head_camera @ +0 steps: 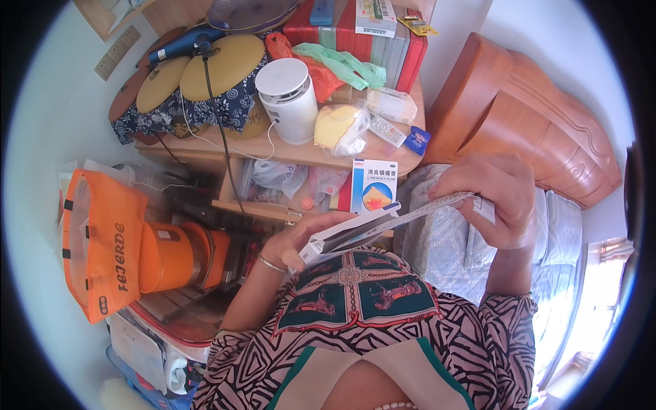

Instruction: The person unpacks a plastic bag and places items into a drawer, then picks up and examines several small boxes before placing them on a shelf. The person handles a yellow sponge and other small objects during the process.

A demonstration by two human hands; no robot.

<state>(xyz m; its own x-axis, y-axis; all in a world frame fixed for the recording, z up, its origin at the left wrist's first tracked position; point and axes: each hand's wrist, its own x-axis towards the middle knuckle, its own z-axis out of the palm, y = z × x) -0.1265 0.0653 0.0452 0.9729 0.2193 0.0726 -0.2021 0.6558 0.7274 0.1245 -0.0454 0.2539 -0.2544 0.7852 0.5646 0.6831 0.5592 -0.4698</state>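
My left hand (294, 246), with a bangle at the wrist, grips a white cardboard box (353, 225) seen nearly edge-on, its end open. In my right hand (492, 200), a thin white printed sheet or packet (435, 207) is pinched between thumb and fingers. It slants down from those fingers to the box opening; whether its lower end is inside I cannot tell. Just beyond the box, a blue-and-white medicine carton (375, 184) with printed writing faces me upright. The white box covers its lower edge, so what supports it is hidden.
An open drawer (256, 207) holds plastic bags. Above it, a wooden cabinet top (246, 148) carries a white cylindrical device (289, 100), a remote control (387, 130), a hair dryer (179, 46) and red boxes (353, 43). An orange bag (105, 246) stands left; a bed (451, 246) lies right.
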